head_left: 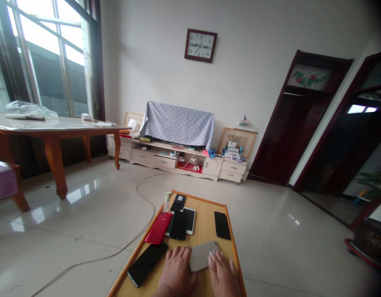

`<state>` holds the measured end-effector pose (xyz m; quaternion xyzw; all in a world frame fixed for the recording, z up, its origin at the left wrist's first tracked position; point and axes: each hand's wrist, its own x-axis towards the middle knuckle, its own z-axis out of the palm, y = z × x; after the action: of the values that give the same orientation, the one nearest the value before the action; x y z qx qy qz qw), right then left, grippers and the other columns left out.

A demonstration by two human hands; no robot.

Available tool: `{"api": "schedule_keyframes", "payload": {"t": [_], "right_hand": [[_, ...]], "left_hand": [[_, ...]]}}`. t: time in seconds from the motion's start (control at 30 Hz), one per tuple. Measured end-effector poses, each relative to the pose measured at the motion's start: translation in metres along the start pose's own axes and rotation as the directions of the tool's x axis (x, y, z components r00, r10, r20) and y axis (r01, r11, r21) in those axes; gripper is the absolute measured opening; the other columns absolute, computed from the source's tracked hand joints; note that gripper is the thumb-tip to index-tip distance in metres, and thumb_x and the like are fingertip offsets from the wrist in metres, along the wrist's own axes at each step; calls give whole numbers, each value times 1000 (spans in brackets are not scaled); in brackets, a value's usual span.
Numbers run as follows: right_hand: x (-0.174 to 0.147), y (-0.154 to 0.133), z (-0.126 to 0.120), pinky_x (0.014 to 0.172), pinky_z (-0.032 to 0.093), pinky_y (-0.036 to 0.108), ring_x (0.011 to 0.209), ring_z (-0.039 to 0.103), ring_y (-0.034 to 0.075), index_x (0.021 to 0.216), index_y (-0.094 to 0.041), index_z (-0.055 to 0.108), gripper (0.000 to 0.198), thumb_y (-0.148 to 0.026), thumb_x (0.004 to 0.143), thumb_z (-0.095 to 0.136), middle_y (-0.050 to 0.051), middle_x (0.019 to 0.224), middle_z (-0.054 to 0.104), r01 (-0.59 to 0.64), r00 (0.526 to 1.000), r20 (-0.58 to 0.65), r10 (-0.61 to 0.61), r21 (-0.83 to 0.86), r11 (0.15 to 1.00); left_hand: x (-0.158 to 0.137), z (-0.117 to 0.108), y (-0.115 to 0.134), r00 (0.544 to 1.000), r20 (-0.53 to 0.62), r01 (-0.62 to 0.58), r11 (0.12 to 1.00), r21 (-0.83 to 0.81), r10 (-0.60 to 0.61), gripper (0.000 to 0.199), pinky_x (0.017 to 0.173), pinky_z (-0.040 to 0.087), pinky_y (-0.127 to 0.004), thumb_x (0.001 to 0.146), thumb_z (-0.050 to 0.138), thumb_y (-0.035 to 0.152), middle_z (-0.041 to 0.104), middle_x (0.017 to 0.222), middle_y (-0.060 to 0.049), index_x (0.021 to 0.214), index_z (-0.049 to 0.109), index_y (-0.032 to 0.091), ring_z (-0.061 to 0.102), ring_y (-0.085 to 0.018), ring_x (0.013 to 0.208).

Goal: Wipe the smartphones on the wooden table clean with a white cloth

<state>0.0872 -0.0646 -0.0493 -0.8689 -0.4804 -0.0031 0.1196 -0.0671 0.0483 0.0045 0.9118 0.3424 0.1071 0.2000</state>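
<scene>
A silver-grey tablet [200,256] lies back side up near the front of a small wooden table [205,206], a camera spot at its upper right corner. My left hand [177,270] grips the tablet's left edge with bent fingers. Over its right side is my right hand [222,272], fingertips pressed on the back with a small white scrap [212,252] under them; its kind is unclear. Left of my left hand lies a large black phone [147,264]. Beyond it are a red phone [158,228], a black phone [178,225] and a white-framed phone [189,220], partly overlapping.
At the small table's far left corner stand a pump bottle [166,202] and another dark phone [178,202]. A black phone [222,225] lies near the right edge. A cable [137,233] runs across the floor. Behind are a cloth-covered TV cabinet [141,156] and a larger table [67,126].
</scene>
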Motion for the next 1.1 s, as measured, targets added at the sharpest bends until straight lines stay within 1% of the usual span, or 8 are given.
{"api": "schedule_keyframes", "payload": {"t": [0.07,0.17,0.27,0.5,0.57,0.77,1.0,1.1], "right_hand": [[0,-6,4,116,33,58,138,44,31,134,-25,63,51,-42,104,26,9,143,55,26,1000,3,-26,15,1000],[-5,-28,12,115,35,53,136,48,29,134,-31,64,49,-44,104,27,5,142,56,148,988,24,-150,74,986],[-9,-40,11,117,33,53,136,48,28,134,-31,63,49,-43,105,26,3,142,56,223,973,41,-228,101,970],[1,-13,-19,118,25,59,142,39,29,138,-21,60,53,-35,105,21,10,147,51,-25,999,36,25,-4,1000],[0,-20,-19,118,26,57,142,40,28,136,-22,62,53,-35,105,21,9,146,52,-25,999,32,25,6,1000],[-11,-54,-3,119,28,54,140,44,28,139,-27,59,51,-42,105,25,6,146,52,178,979,76,-189,137,975],[8,-2,-6,120,20,58,143,39,29,138,-23,60,53,-39,105,21,8,148,50,-72,997,19,71,50,996],[8,-14,0,120,21,58,142,40,29,137,-23,61,55,-43,105,21,9,147,52,-70,997,17,69,80,994]], "left_hand": [[0,-1,-1,1000,6,8,1000,-3,-8,58,110,28,-46,72,52,39,61,133,-7,129,57,27,47,-30,125],[0,-1,-3,1000,30,10,1000,-11,-10,59,112,26,-47,75,51,39,58,137,-7,132,56,27,45,-30,129],[0,-1,-5,998,62,9,1000,-5,-9,58,113,25,-47,77,50,39,56,141,-6,134,55,27,43,-30,131],[-1,1,-3,1000,4,-3,1000,-7,3,63,111,26,-47,69,53,39,60,134,-7,131,55,27,45,-30,126],[0,6,-7,1000,-13,-10,1000,-20,10,64,112,26,-48,70,53,40,60,135,-7,132,55,27,45,-30,127],[5,17,-16,1000,22,-13,1000,-23,13,62,113,25,-48,76,49,40,56,140,-7,136,52,26,43,-29,130],[3,9,-5,999,-39,-16,999,-34,15,61,111,26,-48,71,53,40,61,131,-7,130,56,27,47,-30,124],[4,9,-5,999,-29,-15,999,-30,14,59,110,27,-47,74,51,42,62,131,-6,131,55,28,47,-29,123]]}}
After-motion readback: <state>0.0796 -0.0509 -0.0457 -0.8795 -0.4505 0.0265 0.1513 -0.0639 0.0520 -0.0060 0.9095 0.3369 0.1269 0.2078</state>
